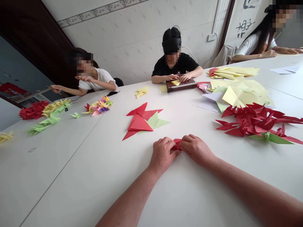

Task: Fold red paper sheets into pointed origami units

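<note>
Red folded paper lies crosswise, pinched between left hand and right hand.

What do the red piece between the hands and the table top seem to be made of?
The red piece, pinched between left hand and right hand, looks like thin matte paper: flat colour, sharp folded edge. The table seems smooth white laminate with a soft sheen; its core does not show.

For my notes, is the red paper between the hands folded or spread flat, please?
Folded: only a small creased red paper shows, pinched between left hand and right hand.
</note>
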A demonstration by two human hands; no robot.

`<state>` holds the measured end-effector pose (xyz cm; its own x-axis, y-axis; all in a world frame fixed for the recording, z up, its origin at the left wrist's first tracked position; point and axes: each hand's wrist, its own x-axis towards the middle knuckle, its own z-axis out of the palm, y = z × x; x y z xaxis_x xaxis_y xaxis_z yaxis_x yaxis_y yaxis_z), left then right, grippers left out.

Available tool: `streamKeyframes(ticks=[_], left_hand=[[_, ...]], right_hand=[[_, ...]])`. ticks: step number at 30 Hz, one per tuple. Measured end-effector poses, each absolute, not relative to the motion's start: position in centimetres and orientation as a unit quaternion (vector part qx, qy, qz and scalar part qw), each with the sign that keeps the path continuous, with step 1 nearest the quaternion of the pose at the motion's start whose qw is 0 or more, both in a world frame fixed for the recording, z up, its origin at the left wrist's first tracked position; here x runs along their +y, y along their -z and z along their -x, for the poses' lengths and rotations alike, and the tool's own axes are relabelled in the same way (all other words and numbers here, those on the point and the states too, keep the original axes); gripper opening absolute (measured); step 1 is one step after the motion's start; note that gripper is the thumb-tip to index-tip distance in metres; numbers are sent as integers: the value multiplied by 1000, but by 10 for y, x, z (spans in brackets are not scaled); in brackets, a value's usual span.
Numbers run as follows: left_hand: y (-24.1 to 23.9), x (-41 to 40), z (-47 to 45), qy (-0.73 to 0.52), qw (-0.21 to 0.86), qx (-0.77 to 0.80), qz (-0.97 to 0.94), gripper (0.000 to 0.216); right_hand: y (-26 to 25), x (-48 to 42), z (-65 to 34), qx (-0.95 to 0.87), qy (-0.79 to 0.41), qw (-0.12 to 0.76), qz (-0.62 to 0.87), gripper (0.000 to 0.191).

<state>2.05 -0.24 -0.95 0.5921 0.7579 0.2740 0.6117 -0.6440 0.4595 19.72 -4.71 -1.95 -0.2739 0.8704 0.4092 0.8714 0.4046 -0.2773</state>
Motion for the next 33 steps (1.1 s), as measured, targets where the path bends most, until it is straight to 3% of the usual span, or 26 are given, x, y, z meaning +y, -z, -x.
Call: streamKeyframes(ticks=[15,23,33], left_hand=[[10,-4,-27,-251,172,435,-847,10],[9,-6,-26,-231,61,422,-874,15],[11,-6,-27,-248,134,429,-858,17]], right_hand=[[18,-44,-198,-781,-53,276,557,23],[18,-43,-196,-775,-51,262,573,20],[13,-41,-195,-747,-111,254,604,23]])
